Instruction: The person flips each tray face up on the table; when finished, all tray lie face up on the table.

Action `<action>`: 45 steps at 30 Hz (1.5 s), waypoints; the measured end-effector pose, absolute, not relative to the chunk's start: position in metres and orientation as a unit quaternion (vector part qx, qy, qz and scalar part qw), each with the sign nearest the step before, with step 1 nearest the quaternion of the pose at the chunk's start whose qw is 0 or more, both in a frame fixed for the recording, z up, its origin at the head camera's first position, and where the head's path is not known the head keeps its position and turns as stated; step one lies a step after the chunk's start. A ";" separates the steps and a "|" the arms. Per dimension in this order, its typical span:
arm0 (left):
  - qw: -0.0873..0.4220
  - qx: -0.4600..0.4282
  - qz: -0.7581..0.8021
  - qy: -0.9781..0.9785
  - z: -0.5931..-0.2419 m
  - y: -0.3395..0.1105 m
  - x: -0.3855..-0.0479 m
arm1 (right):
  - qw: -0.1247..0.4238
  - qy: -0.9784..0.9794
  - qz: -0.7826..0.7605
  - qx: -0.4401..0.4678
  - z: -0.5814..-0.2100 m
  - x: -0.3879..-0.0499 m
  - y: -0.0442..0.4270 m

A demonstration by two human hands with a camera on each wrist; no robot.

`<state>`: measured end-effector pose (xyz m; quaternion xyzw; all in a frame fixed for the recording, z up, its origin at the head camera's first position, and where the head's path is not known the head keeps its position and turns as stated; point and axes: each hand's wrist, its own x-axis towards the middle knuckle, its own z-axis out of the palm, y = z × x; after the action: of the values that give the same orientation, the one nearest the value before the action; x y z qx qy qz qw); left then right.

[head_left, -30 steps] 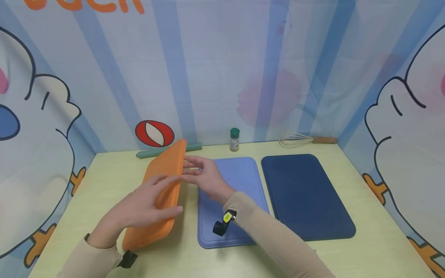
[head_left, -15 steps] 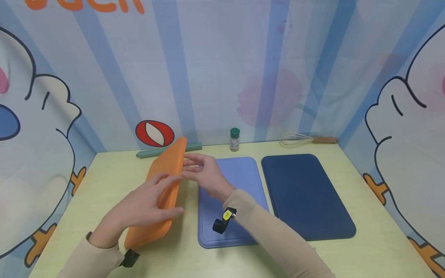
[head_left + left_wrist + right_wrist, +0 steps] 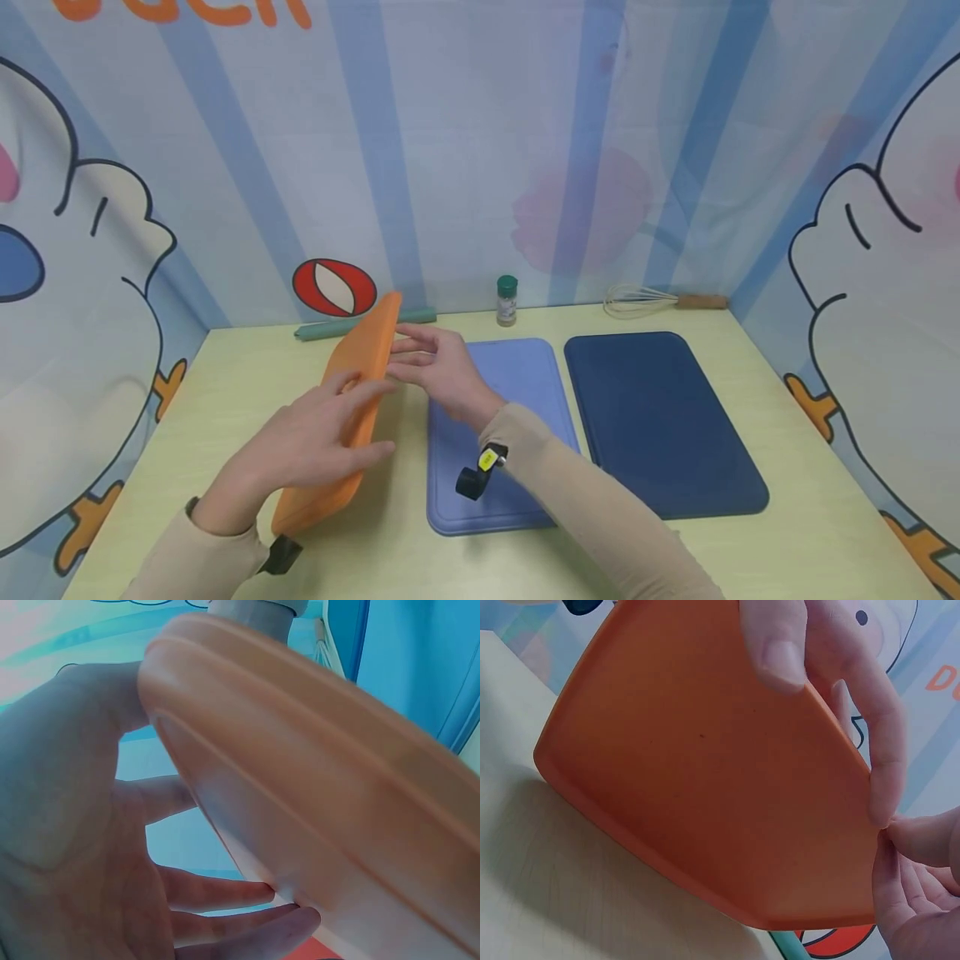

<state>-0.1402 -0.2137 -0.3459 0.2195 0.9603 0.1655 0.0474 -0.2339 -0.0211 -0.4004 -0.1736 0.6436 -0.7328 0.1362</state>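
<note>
An orange cutting board (image 3: 367, 358) stands steeply tilted above the left of the table, its rounded rim large in the left wrist view. My left hand (image 3: 311, 437) grips its near long edge, with the thumb on the right-facing side and the fingers round the other. At the far part of that edge my right hand (image 3: 450, 375) pinches the board with thumb and fingertips. The right wrist view shows the board's broad flat face (image 3: 705, 765) with both hands along its edge. Under my right forearm lies a periwinkle cutting board (image 3: 517, 375), flat on the table.
A navy cutting board (image 3: 660, 425) lies to the right. Along the back stand or lie a green rolling pin (image 3: 322, 331), partly behind the orange board, a green-capped spice jar (image 3: 507, 302) and a wooden-handled whisk (image 3: 697, 302). A printed curtain (image 3: 480, 150) rises behind the table.
The orange board has turned slightly more edge-on, its near end shifting a little to the right. My right hand has moved slightly up and left with it; both hands stay on the board.
</note>
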 end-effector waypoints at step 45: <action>0.001 0.182 0.156 0.971 -0.314 -0.223 -0.132 | 0.205 0.584 -0.739 -0.267 -0.376 -0.232 -0.029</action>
<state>-0.1322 -0.2230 -0.3138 0.1821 0.9708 0.1560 0.0010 -0.2318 -0.0286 -0.3764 -0.2665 0.5840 -0.7388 0.2050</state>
